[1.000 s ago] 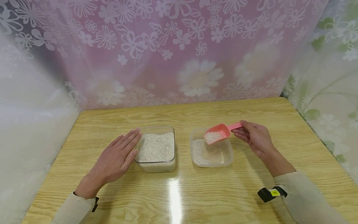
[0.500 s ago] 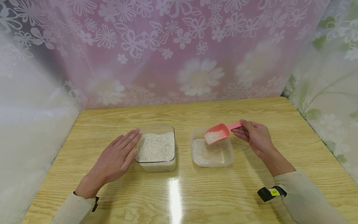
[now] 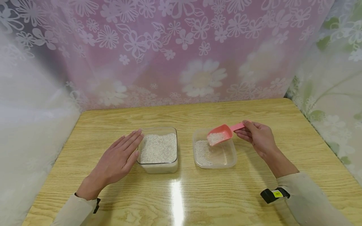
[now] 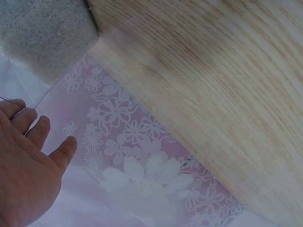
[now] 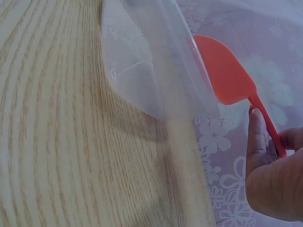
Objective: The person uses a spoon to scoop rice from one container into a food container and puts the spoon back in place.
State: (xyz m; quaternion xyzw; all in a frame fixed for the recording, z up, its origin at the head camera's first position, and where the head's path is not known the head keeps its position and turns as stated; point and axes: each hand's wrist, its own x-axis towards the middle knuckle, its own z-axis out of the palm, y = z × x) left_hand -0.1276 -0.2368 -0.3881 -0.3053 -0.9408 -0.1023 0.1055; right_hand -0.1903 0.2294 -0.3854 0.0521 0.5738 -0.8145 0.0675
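Note:
My right hand (image 3: 258,139) pinches the handle of a pink scoop (image 3: 226,130) between thumb and fingers. White rice (image 3: 215,138) lies in the scoop, which is held over the back of a clear plastic container (image 3: 229,158). Inside that container, a thin layer of rice (image 3: 203,153) covers the left side. My left hand (image 3: 116,160) lies with straight fingers against the left side of a square glass container (image 3: 162,168) nearly full of rice (image 3: 158,149). From below, the right wrist view shows the scoop's underside (image 5: 225,71) at the plastic container's rim.
Both containers stand side by side on a wood-grain table (image 3: 186,201), with a gap between them. A pink floral curtain (image 3: 158,62) hangs behind the table's back edge. Pale curtains (image 3: 339,110) flank it on either side.

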